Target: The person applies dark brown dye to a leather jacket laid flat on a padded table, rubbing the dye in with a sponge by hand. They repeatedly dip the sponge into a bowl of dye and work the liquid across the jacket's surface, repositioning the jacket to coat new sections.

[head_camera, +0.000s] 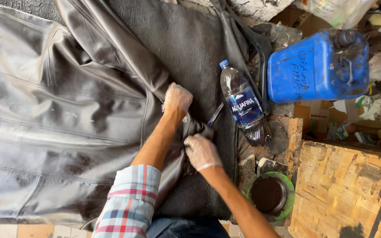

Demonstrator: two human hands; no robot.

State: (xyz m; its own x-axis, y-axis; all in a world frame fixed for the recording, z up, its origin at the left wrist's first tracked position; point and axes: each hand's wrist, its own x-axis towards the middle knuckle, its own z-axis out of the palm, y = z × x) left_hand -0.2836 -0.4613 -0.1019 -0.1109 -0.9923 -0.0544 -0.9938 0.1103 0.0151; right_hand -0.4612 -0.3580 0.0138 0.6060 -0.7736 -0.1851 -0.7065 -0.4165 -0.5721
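A dark brown leather jacket (pixel 67 110) lies spread over the work surface. My left hand (pixel 177 100), in a thin clear glove, presses down on the jacket's sleeve near the cuff. My right hand (pixel 201 152), also gloved, grips a fold of the sleeve cuff (pixel 198 128) just below the left hand. A small blue-handled tool (pixel 215 114) lies on the dark lining, just right of both hands.
A plastic water bottle (pixel 243 105) lies right of the hands. A blue jerrycan (pixel 318 66) stands at the upper right. A round green-rimmed tin of dark paste (pixel 270 195) sits at lower right beside a worn wooden block (pixel 345 189). Clutter fills the far right.
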